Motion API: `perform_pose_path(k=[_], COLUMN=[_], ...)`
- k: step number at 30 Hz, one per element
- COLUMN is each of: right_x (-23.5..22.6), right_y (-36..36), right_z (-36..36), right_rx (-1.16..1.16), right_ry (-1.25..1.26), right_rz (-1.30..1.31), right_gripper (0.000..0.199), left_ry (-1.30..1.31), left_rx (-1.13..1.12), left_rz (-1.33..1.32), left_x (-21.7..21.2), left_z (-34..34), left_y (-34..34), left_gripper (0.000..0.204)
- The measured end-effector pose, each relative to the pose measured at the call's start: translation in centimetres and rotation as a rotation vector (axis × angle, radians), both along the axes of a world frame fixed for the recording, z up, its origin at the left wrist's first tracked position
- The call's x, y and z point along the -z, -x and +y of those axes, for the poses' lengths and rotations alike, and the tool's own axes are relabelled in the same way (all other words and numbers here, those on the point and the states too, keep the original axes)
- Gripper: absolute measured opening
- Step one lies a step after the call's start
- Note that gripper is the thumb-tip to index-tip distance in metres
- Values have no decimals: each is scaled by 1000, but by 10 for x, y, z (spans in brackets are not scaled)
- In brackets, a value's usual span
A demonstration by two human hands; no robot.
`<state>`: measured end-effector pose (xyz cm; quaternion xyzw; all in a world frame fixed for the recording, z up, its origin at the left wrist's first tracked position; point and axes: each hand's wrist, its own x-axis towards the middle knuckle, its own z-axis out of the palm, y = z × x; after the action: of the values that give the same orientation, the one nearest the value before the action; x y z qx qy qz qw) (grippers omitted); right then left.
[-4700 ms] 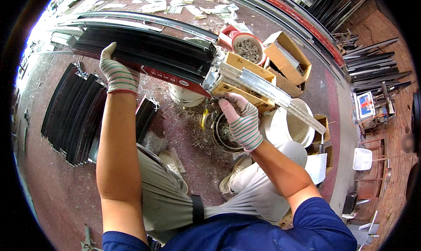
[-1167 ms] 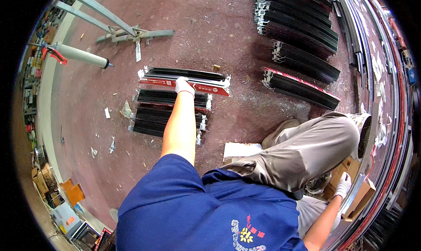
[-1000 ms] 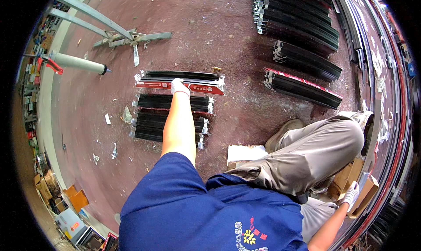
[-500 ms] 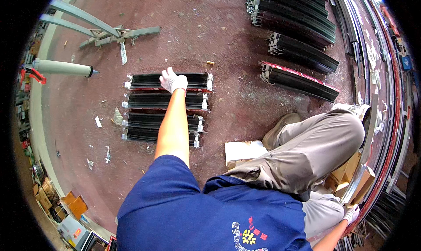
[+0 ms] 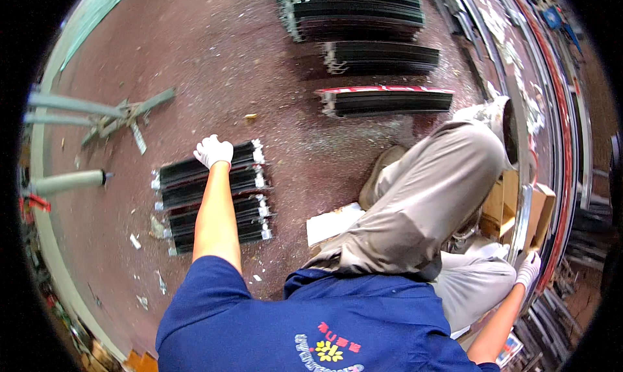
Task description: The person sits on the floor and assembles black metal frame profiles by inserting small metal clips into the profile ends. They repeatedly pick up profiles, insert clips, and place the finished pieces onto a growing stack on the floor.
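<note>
Dark red speckled concrete floor [image 5: 259, 67] fills most of the view, bending toward the rim. Upper centre – several stacks of long black metal profile strips [image 5: 363, 15] lying in rows, the nearest stack topped by a red-and-white strip [image 5: 386, 90]. Person in a blue short-sleeved shirt [image 5: 311, 320] and grey-beige trousers [image 5: 422, 197] crouches, one knee raised at right. Left of centre, a small stack of short black profile strips with white end pieces [image 5: 214, 203] lies flat on the floor in about four rows, well apart from the big stacks. Left hand [image 5: 213, 151], in a white knit glove, reaches out with the arm straight and rests on the far row of that stack, fingers curled down over the strip – looks like a loose grip, hard to tell if it closes fully. Right hand [image 5: 529, 268], also white-gloved, is low at the right edge beside brown cardboard boxes [image 5: 513, 206]; how far open, cannot tell. Flat white card [image 5: 334, 221] lies by the knee. Grey-green metal bars [image 5: 97, 112] lie at left; small white scraps [image 5: 135, 241] dot the floor.
</note>
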<state>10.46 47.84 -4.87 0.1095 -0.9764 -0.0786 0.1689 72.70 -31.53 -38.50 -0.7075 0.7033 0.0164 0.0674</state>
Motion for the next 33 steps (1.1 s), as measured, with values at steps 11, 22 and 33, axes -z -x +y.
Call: perform_pose_path(k=[11,22,33], right_x=[-7,-10,-8], right_y=[-40,-97,-106], right_z=[-5,46,52], right_rx=[85,249,220], right_ry=[381,487,545], right_rz=[22,61,47], right_gripper=[40,37,40], left_ry=[-712,-1481,-1408], left_rx=[304,-992,-1034], left_rz=[1087,1664,2002], left_x=[12,41,-52], left_z=[127,153,127], left_y=[303,475,452], left_gripper=[40,42,57])
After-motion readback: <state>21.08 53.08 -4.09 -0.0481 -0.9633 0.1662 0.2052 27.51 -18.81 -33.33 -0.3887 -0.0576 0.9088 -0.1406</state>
